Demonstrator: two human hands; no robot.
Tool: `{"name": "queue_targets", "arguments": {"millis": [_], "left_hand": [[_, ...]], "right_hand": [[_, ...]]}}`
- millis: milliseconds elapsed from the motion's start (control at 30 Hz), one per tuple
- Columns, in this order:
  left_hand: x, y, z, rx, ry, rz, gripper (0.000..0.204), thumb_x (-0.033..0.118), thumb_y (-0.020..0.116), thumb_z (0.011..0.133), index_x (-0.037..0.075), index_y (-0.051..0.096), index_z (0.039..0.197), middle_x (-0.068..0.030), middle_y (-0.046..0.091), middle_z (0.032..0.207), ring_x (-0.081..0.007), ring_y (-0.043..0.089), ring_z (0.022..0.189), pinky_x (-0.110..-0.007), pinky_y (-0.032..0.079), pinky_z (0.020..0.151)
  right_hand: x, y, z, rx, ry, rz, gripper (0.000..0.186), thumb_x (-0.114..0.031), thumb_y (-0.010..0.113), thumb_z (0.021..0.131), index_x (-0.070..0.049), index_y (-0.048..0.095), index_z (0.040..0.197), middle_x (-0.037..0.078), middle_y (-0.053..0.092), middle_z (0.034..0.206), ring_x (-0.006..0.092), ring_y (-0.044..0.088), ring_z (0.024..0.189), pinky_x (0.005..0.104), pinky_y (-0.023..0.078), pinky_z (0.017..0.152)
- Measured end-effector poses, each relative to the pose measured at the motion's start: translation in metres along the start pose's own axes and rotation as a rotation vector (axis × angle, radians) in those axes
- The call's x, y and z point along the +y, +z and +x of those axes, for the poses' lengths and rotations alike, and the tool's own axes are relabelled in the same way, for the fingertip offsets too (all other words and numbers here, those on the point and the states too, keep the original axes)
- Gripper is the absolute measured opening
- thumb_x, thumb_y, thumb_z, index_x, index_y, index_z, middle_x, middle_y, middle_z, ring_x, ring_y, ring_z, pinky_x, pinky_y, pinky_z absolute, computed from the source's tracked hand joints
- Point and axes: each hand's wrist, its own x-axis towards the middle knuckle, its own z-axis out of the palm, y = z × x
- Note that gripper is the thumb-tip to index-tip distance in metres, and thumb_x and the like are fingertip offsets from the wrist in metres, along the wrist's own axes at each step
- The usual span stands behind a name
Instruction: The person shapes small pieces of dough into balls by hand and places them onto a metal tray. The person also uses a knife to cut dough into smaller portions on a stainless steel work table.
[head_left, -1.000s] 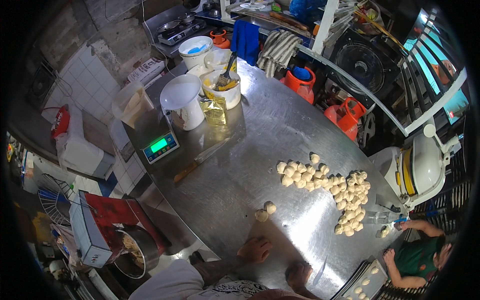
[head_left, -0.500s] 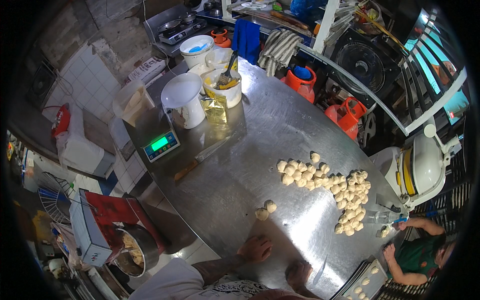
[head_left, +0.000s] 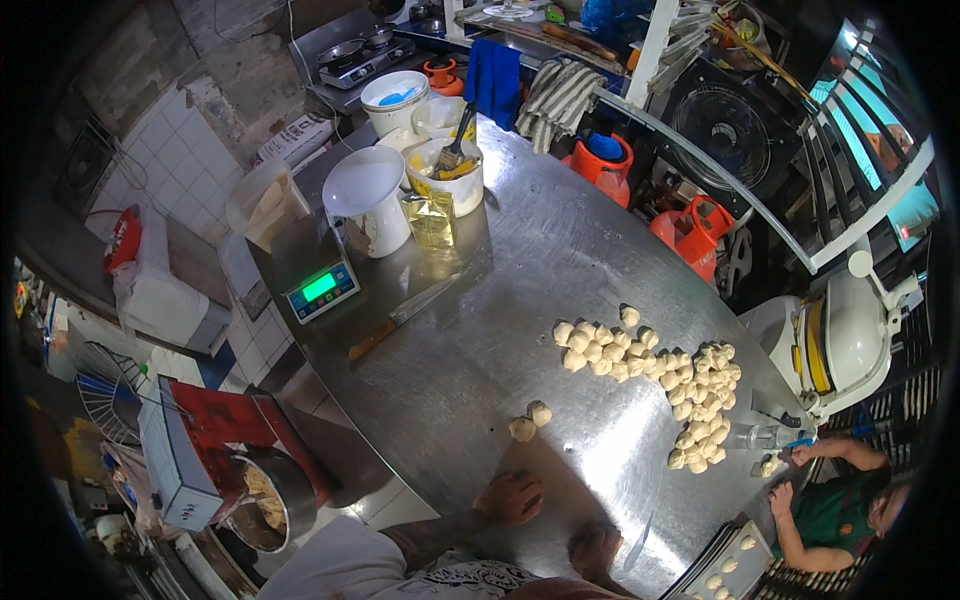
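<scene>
My left hand [head_left: 510, 497] rests on the metal table [head_left: 440, 370] near its front edge, its fingers curled down and closed toward the tabletop. My right hand [head_left: 596, 550] sits to its right, also curled against the metal. Whatever lies under either palm is hidden. Two dough balls [head_left: 523, 429] lie just beyond my left hand. Farther off to the right, a large cluster of dough balls [head_left: 615, 355] spreads over the table. A thin blade [head_left: 638, 541] lies flat beside my right hand.
At far left stand a digital scale [head_left: 322, 292], a wooden-handled knife [head_left: 400, 320], white buckets [head_left: 366, 215] and a gold packet [head_left: 430, 220]. A co-worker [head_left: 830, 510] is at the right, near a tray of dough pieces [head_left: 725, 570]. A red mixer [head_left: 220, 440] stands left of me.
My hands stay almost where they were, still curled on the table. The co-worker's hands have shifted slightly. The dough balls keep their places.
</scene>
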Motion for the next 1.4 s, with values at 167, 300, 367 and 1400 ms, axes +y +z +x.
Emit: {"name": "queue_targets", "arguments": {"millis": [167, 300, 367, 1400], "left_hand": [[-0.002, 0.005, -0.001, 0.056, 0.023, 0.008, 0.024, 0.026, 0.076, 0.094, 0.010, 0.069, 0.112, -0.0088, 0.067, 0.109, -0.0289, 0.069, 0.098, -0.044, 0.057, 0.083], [-0.001, 0.003, 0.000, 0.047, 0.015, -0.014, 0.024, 0.025, 0.076, 0.094, 0.010, 0.069, 0.112, -0.0088, 0.067, 0.109, -0.0290, 0.070, 0.097, -0.044, 0.057, 0.082], [0.000, 0.002, -0.001, 0.041, -0.001, -0.024, 0.024, 0.024, 0.077, 0.093, 0.010, 0.069, 0.112, -0.0086, 0.068, 0.108, -0.0293, 0.070, 0.097, -0.044, 0.057, 0.082], [0.006, 0.000, -0.001, 0.006, 0.039, 0.124, 0.019, 0.019, 0.071, 0.094, 0.008, 0.069, 0.110, -0.0137, 0.068, 0.108, -0.0343, 0.067, 0.102, -0.049, 0.055, 0.089]], "right_hand": [[0.001, 0.005, 0.002, 0.053, -0.027, -0.020, 0.033, -0.016, 0.068, 0.087, -0.007, 0.060, 0.119, 0.022, 0.056, 0.112, 0.0459, 0.052, 0.105, 0.0608, 0.039, 0.090], [-0.003, 0.002, 0.005, 0.052, -0.023, -0.006, 0.029, -0.014, 0.071, 0.086, -0.010, 0.060, 0.113, 0.021, 0.059, 0.109, 0.0454, 0.054, 0.103, 0.0598, 0.040, 0.086], [-0.006, 0.000, 0.009, 0.042, -0.030, 0.002, 0.029, -0.014, 0.072, 0.085, -0.010, 0.060, 0.111, 0.021, 0.059, 0.109, 0.0454, 0.054, 0.102, 0.0598, 0.040, 0.085], [-0.027, -0.020, 0.020, 0.130, -0.090, -0.080, 0.025, -0.014, 0.065, 0.086, -0.009, 0.067, 0.111, 0.016, 0.061, 0.096, 0.0373, 0.058, 0.088, 0.0518, 0.043, 0.077]]}}
